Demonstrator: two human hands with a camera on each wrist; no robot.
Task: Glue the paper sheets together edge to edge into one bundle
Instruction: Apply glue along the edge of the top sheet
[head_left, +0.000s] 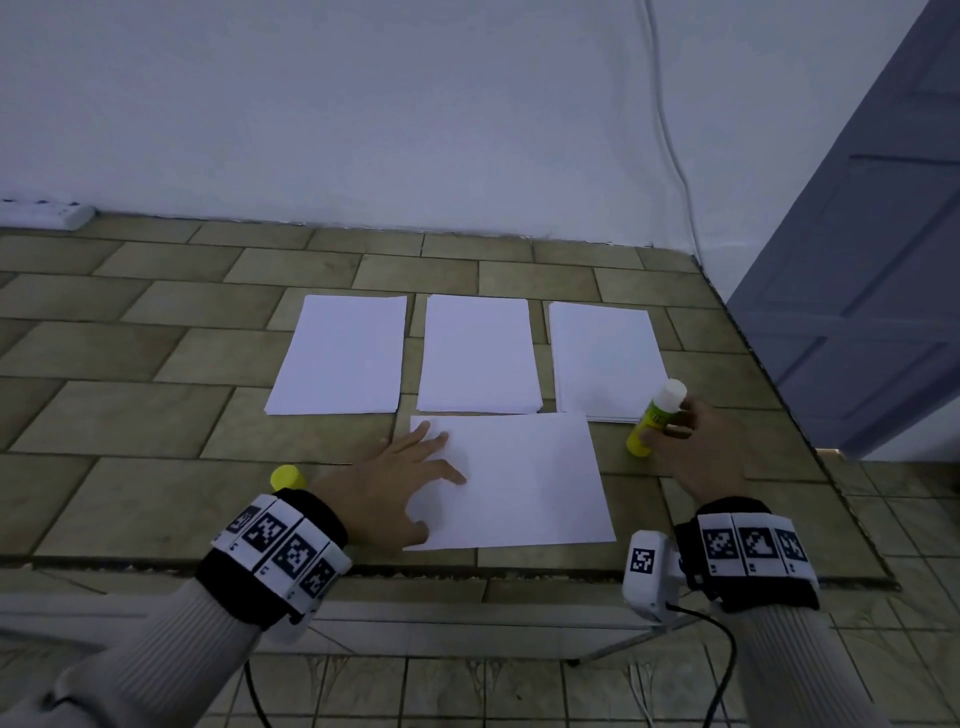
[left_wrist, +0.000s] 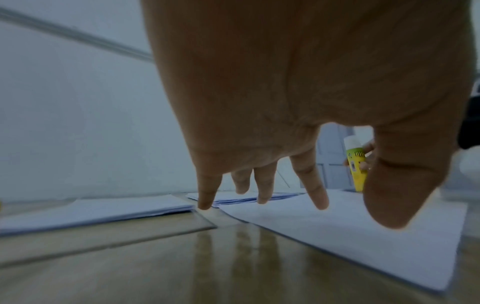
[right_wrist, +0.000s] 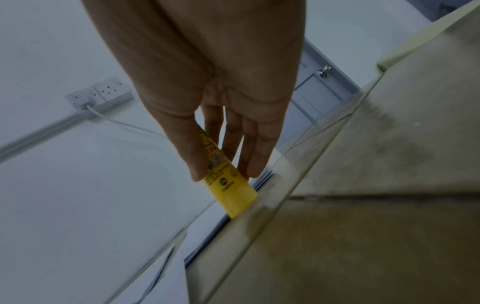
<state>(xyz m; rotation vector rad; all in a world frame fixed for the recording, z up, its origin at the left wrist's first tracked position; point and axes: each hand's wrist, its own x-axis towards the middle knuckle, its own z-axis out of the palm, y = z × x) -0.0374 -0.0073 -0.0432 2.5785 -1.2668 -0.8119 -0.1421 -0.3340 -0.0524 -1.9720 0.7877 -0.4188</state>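
White paper everywhere on this tiled table: three stacks in a row toward 12 o'clock, and a single sheet lying crosswise in front of them. The left hand lies flat with fingers spread on that sheet's 9 o'clock end, pinning it. At 3 o'clock the right hand has its fingers pinched round the yellow glue stick, which stands base-down just off the sheet's corner, white tip up. The yellow cap sits out at 9 o'clock.

My worry: thin paper buckles or skids if the stick drags hard, so glue could smear the table. An uncapped stick also dries.
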